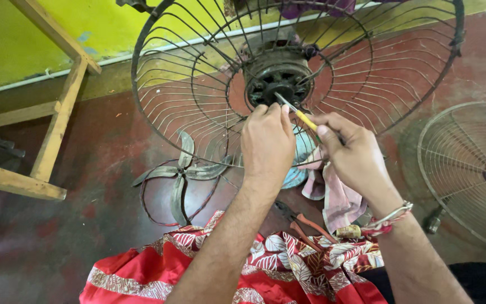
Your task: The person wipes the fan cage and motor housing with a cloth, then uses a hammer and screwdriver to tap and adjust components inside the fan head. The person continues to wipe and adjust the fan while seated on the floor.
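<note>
A red cloth with white leaf shapes [265, 262] lies closest, spread over the person's lap. Two bare arms reach out over it.

The left hand [266, 141] is up at the middle of the fan. Its fingers [271, 111] are curled and bunched together, pressing on the round dark motor [278, 79] just above them. I cannot tell if they pinch something small there.

The right hand [351, 151] is just beside the left hand. Its fingers [326, 125] are closed tight around a screwdriver with a yellow handle [306, 120]. The metal tip points up and to the left, past the left fingertips, and touches the front of the motor. A red and white thread band [390, 218] sits on the right wrist.

The motor sits in the middle of a big dark wire fan cage [158, 112]. The wires spread out all around both sets of fingers.

Under the hands, below the fingers, lies a pink and white rag [337, 197] with a bit of light blue next to it. Near the right wrist are pliers with red handles [310, 228] on the floor.

Left of the left fingers, lower down, a grey metal fan blade [180, 171] lies flat on the dark red floor [85, 214]. Far to the right of the right fingers lies another round wire cage [471, 169]. Far to the left stands a wooden frame [57, 121] by a yellow-green wall [7, 39].
</note>
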